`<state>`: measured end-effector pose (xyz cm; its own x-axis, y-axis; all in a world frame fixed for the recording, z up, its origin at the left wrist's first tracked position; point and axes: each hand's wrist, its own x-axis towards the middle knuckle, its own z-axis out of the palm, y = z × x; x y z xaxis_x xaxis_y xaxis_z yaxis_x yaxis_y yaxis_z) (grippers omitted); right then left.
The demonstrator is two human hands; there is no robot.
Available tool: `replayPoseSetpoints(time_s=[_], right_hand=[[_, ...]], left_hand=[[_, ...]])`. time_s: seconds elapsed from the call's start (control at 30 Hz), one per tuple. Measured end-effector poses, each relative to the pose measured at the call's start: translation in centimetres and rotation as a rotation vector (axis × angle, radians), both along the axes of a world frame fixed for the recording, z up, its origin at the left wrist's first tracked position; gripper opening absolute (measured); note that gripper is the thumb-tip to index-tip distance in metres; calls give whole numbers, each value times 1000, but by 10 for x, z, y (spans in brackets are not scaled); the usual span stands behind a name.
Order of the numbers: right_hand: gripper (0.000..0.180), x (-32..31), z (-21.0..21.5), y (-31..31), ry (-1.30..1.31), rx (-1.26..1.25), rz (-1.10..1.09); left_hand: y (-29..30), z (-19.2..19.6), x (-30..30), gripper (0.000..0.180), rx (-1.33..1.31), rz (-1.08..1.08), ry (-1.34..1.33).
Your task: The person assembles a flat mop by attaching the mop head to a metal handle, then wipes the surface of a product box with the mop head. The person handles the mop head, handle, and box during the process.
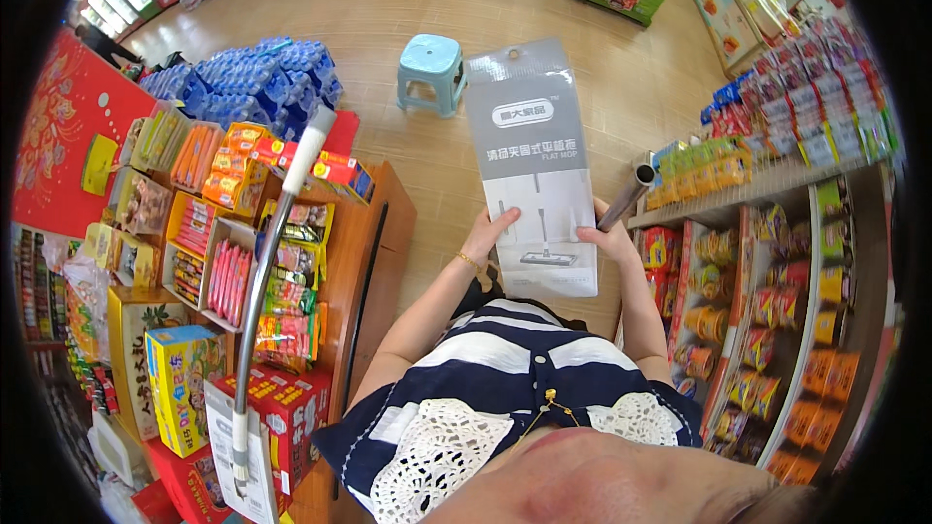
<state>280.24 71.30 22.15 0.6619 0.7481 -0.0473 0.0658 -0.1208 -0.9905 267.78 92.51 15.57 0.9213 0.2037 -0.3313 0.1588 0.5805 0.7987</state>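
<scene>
A tall grey and white flat package (pixel 540 165) with a picture of a flat mop on its front stands upright before my chest. My left hand (pixel 491 238) grips its left edge, the thumb lying on the front. On the opposite edge, my right hand (pixel 614 233) pinches the package, thumb also in front. A dark grey hollow tube (pixel 626 199) sticks out up and to the right from this same hand. The fingers behind the package are hidden.
At left, a long metal pole (pixel 268 281) with white ends slants across a wooden counter (pixel 374 272) of boxed snacks. Blue-wrapped bottle packs (pixel 252 82) and a light blue stool (pixel 430 73) stand ahead. Snack shelves (pixel 767 272) line the right side.
</scene>
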Motion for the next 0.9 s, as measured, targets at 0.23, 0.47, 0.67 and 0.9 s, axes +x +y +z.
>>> replayPoseSetpoints(time_s=[0.23,0.47,0.67,0.9], right_hand=[[47,132,-14,60,-101,-28,6],[28,292,-36,133,-13,116,-16],[33,426,-55,186,-108,317,-40],[18,502,-68,267,-39,218,23]], left_hand=[[55,16,114,48,-19,119,-10],[111,1,235,51,-144,393,-44],[177,4,312,50,-142,668,32],[242,-20,323,51,-79,1009,135]])
